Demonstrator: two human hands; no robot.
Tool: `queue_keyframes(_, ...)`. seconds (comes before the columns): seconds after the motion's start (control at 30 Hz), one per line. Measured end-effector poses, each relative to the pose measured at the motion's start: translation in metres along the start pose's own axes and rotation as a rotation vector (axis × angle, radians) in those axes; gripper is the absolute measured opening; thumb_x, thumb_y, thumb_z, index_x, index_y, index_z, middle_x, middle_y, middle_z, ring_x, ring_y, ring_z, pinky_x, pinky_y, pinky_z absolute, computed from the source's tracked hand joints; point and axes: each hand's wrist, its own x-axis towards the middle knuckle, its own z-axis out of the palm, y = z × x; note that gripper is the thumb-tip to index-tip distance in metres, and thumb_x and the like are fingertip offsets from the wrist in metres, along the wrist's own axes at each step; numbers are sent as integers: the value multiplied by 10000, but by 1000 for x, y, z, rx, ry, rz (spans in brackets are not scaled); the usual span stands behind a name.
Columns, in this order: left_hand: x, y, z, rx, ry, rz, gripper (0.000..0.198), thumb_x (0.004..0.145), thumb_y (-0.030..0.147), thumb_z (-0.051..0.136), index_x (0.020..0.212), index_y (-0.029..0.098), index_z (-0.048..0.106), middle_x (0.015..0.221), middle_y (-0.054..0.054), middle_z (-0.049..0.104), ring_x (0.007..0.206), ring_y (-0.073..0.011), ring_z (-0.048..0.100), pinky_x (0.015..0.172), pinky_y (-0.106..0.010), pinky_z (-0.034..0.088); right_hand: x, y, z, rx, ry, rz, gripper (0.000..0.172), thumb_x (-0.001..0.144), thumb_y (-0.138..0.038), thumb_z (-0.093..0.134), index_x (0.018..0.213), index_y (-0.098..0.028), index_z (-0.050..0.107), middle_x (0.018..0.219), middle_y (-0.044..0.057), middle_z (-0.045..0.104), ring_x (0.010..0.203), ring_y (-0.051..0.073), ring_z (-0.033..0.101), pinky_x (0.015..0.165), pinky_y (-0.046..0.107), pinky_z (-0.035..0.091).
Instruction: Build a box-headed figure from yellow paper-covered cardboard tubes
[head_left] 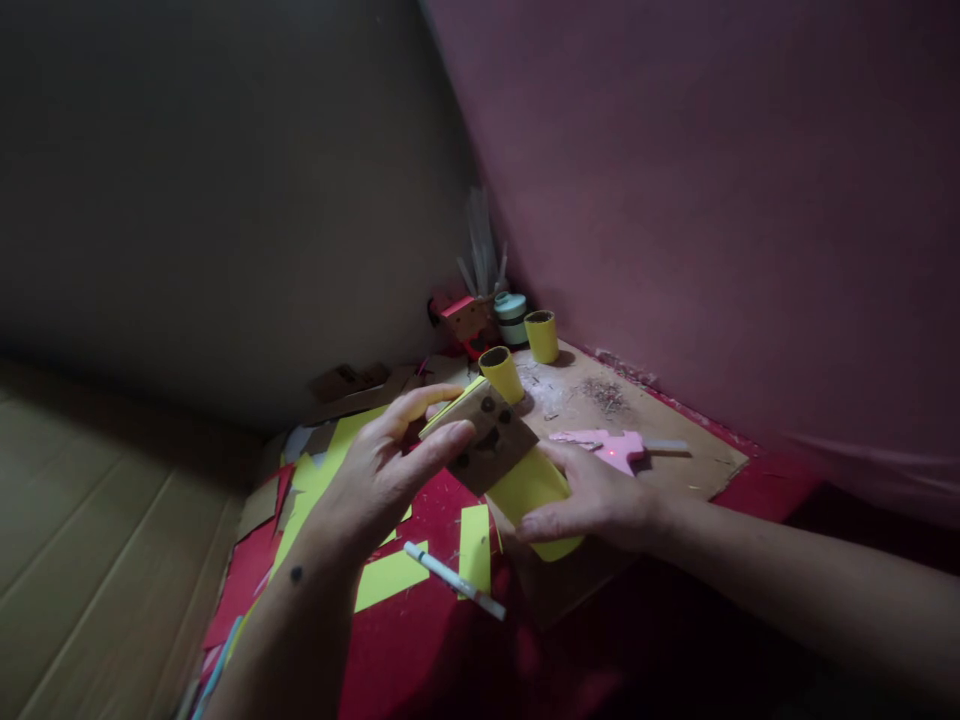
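Both hands hold a cardboard figure (501,440), tilted in front of me. Its brown upper part bears a drawn face with dark eyes and a mouth; its lower part is covered in yellow paper. My left hand (409,440) grips the brown part, thumb on the front and fingers behind the top edge. My right hand (592,495) is closed round the yellow lower part, thumb in front and fingers hidden behind. Below the figure, a white pen (454,580) lies across a yellow paper strip (474,540) on the red surface.
Two yellow tubes (543,338) stand on a cardboard sheet (690,468). A pink glue gun (611,450) lies on it near dark scraps. Behind are a red cardboard figure (465,322), a light-blue jar (511,315) and glue sticks (484,245). Walls meet beyond; a cardboard panel (105,540) stands left.
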Motion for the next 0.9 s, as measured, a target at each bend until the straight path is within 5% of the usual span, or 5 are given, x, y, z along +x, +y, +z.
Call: queue_keyframes(0.9, 1, -1, 0, -58, -72, 19, 428, 809, 485, 658, 1149, 224, 656, 1096, -73, 690, 963, -265, 623, 793, -339, 498, -2, -7, 4, -121, 72, 32, 467, 632, -249, 842, 1019, -187, 588, 845, -15, 653, 763, 162, 616, 690, 285, 479)
